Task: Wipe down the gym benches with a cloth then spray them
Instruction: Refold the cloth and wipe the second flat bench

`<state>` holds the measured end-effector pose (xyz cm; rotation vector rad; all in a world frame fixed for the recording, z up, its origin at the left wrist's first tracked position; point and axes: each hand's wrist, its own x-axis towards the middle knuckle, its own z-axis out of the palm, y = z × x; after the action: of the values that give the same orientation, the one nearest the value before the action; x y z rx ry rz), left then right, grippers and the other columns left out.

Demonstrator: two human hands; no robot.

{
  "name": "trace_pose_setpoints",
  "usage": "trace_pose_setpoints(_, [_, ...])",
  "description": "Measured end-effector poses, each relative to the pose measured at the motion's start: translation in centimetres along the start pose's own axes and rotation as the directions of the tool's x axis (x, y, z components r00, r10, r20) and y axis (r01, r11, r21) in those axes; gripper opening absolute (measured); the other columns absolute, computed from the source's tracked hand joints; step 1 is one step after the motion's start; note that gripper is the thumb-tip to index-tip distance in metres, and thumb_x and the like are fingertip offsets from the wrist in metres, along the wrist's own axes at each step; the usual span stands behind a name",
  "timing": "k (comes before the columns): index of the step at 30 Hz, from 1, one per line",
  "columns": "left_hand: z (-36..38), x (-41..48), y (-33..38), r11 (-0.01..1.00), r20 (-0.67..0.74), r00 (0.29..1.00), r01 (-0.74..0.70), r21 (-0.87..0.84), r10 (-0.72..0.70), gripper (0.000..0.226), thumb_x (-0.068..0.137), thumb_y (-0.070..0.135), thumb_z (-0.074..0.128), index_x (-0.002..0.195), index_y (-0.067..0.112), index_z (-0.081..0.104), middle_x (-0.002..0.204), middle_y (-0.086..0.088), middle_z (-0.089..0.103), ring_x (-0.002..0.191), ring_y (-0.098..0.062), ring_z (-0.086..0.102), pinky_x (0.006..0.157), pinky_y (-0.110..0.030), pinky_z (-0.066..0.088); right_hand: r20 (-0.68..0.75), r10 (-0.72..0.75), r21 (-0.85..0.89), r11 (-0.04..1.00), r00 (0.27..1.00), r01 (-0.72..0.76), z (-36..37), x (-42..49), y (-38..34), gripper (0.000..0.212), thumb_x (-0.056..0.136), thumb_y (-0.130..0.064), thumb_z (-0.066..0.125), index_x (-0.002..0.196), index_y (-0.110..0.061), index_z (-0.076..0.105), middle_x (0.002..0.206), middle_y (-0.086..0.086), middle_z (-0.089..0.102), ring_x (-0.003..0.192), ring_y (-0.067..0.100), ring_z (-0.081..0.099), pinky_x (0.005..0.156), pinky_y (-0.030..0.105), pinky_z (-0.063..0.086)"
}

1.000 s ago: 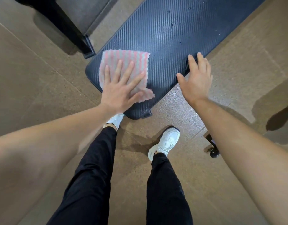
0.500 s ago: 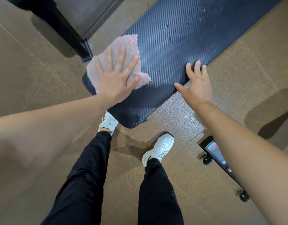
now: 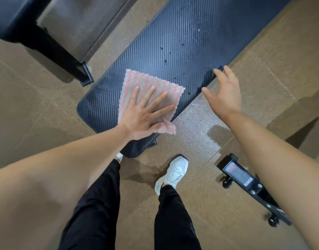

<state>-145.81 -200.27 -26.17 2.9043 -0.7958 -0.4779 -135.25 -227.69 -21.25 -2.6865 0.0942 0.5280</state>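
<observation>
my left hand [image 3: 142, 114], fingers spread flat, presses the cloth [image 3: 151, 94] near the bench [image 3: 173, 42] end; my right hand [image 3: 225, 94], fingers straight, touches its right edge

Your left hand [image 3: 144, 114] lies flat over the near half of the cloth [image 3: 149, 85] and hides that part; the cloth corner by your thumb is blurred. Beyond your right hand [image 3: 225, 94] the bench [image 3: 173, 42] runs off the top edge, its far end unseen. Whether those fingertips [image 3: 218, 73] touch the pad's rim cannot be told. Your left wrist [image 3: 122, 129] hides most of the left shoe [image 3: 119, 156]. Behind your right hand, the forearm [image 3: 272, 150] covers part of the bench frame [image 3: 256, 190], whose label [image 3: 239, 173] is too small to read.
</observation>
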Motion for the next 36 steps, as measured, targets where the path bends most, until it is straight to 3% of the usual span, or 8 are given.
trace_pose_setpoints(3, [-0.7, 1.7, -3.7, 0.997, -0.027, 0.997, 0.072, -0.039, -0.073, 0.07, 0.099, 0.074, 0.022, 0.162, 0.044, 0.014, 0.172, -0.001, 0.009, 0.157, -0.041, 0.002, 0.119, -0.073, 0.006, -0.01, 0.057, -0.095, 0.994, 0.998, -0.058, -0.5, 3.2, 0.0, 0.087, 0.09, -0.045, 0.068, 0.158, -0.015, 0.025, 0.168, 0.009, 0.01, 0.155, 0.029, 0.006, 0.125, 0.046, 0.016])
trace_pose_setpoints(6, [-1.7, 3.9, -6.3, 0.987, -0.036, 0.988, 0.147, -0.06, -0.15, 0.069, 0.1, 0.071, 0.019, 0.162, 0.044, 0.007, 0.173, -0.003, 0.003, 0.157, -0.042, -0.003, 0.118, -0.074, 0.003, 0.061, 0.08, -0.2, 0.977, 0.995, -0.067, -0.5, 5.4, -0.1, 0.095, 0.087, -0.05, 0.069, 0.159, -0.012, 0.019, 0.168, 0.011, 0.01, 0.155, 0.033, 0.007, 0.124, 0.05, 0.019])
trace_pose_setpoints(12, [-3.3, 7.5, -8.4, 0.953, -0.007, 0.957, 0.288, -0.092, -0.29, 0.067, 0.099, 0.071, 0.01, 0.161, 0.047, 0.0, 0.173, -0.005, -0.007, 0.156, -0.044, -0.007, 0.113, -0.081, 0.008, 0.105, 0.076, -0.332, 0.943, 0.992, -0.037, -0.9, 6.2, 0.0, 0.094, 0.087, -0.059, 0.065, 0.158, -0.013, 0.022, 0.167, 0.01, 0.016, 0.154, 0.032, 0.011, 0.124, 0.053, 0.015])
trace_pose_setpoints(20, [-2.9, 9.5, -5.9, 0.936, -0.007, 0.949, 0.31, -0.164, -0.316, 0.068, 0.101, 0.068, 0.013, 0.163, 0.039, 0.005, 0.172, -0.014, -0.004, 0.156, -0.044, -0.007, 0.116, -0.077, 0.002, 0.111, -0.047, -0.359, 0.93, 0.993, 0.084, -1.3, 5.8, 1.5, 0.093, 0.089, -0.068, 0.054, 0.157, -0.014, 0.021, 0.166, 0.011, 0.017, 0.154, 0.031, 0.012, 0.124, 0.054, 0.015])
trace_pose_setpoints(24, [-2.6, 9.9, -0.7, 0.94, 0.0, 0.956, 0.29, -0.18, -0.295, 0.07, 0.101, 0.07, 0.018, 0.163, 0.038, 0.009, 0.172, -0.013, -0.004, 0.156, -0.042, -0.01, 0.119, -0.073, -0.001, 0.139, -0.093, -0.273, 0.953, 0.986, 0.129, -1.6, 5.9, 2.8, 0.089, 0.091, -0.065, 0.053, 0.16, -0.018, 0.019, 0.169, 0.006, 0.012, 0.156, 0.027, 0.008, 0.124, 0.05, 0.01])
trace_pose_setpoints(29, [-2.2, 10.5, 5.6, 0.962, 0.092, 0.963, 0.261, -0.076, -0.254, 0.073, 0.102, 0.069, 0.018, 0.163, 0.037, -0.004, 0.171, -0.01, -0.012, 0.155, -0.042, -0.016, 0.119, -0.073, -0.001, 0.196, -0.2, -0.037, 0.977, 0.96, 0.211, -3.1, 6.6, 5.3, 0.068, 0.096, -0.044, 0.063, 0.155, -0.02, 0.038, 0.167, 0.003, 0.021, 0.155, 0.024, 0.014, 0.125, 0.047, 0.015])
trace_pose_setpoints(32, [-2.2, 10.9, 5.7, 0.968, 0.099, 0.965, 0.247, -0.052, -0.241, 0.066, 0.104, 0.066, 0.015, 0.163, 0.041, -0.002, 0.172, -0.006, -0.011, 0.156, -0.04, -0.014, 0.119, -0.072, 0.004, 0.199, -0.263, 0.116, 0.963, 0.944, 0.244, -4.7, 7.3, 6.6, 0.053, 0.096, -0.034, 0.066, 0.144, -0.016, 0.054, 0.161, 0.001, 0.035, 0.151, 0.018, 0.026, 0.124, 0.042, 0.022])
trace_pose_setpoints(36, [-3.2, 12.3, 3.1, 0.971, 0.097, 0.968, 0.235, -0.039, -0.23, 0.064, 0.102, 0.067, 0.012, 0.162, 0.045, 0.005, 0.173, -0.003, -0.004, 0.157, -0.039, -0.007, 0.119, -0.072, 0.005, 0.132, -0.237, 0.164, 0.963, 0.962, 0.215, -6.0, 8.6, 7.6, 0.046, 0.098, -0.032, 0.062, 0.14, -0.015, 0.058, 0.153, 0.003, 0.048, 0.145, 0.018, 0.039, 0.12, 0.035, 0.027])
